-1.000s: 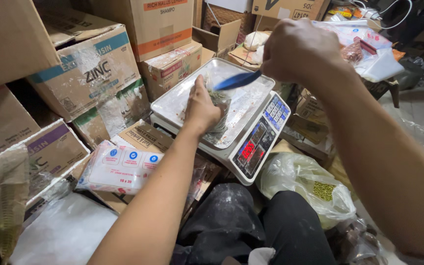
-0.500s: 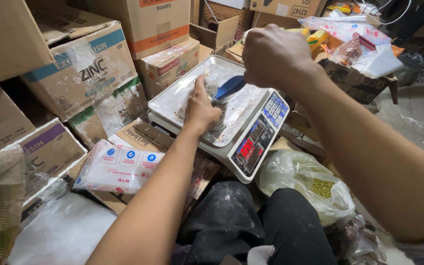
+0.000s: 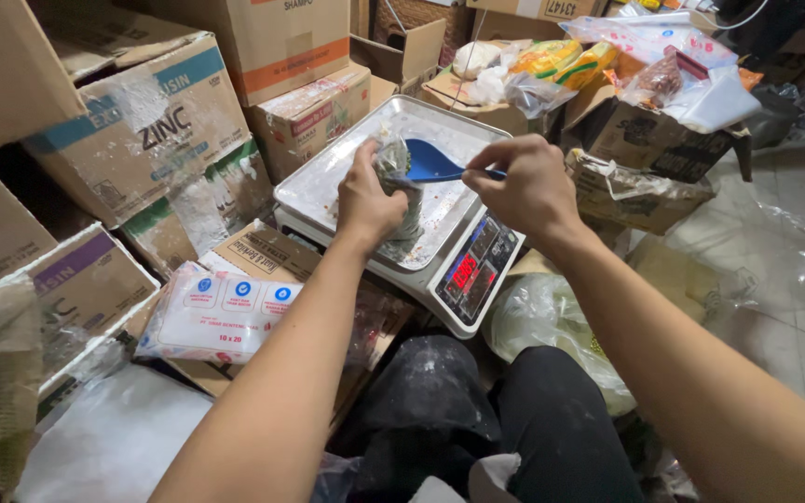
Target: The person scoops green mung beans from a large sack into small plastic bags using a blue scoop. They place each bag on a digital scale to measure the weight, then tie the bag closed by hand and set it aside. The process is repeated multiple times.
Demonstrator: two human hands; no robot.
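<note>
My left hand grips a small clear plastic bag with dark contents, standing on the metal pan of a digital scale. My right hand holds the handle of a blue plastic spoon. The spoon's bowl sits right at the open top of the bag. The scale's red display is lit on its front panel, just below my right wrist.
Cardboard boxes are stacked to the left and behind the scale. A pack of clear plastic bags lies front left. A tied bag of pale stuff sits under my right forearm. Bagged snacks fill boxes at the back right.
My right hand has come down and toward me, bringing the blue spoon to the mouth of the bag. My left hand stays on the bag and now holds it more upright.
</note>
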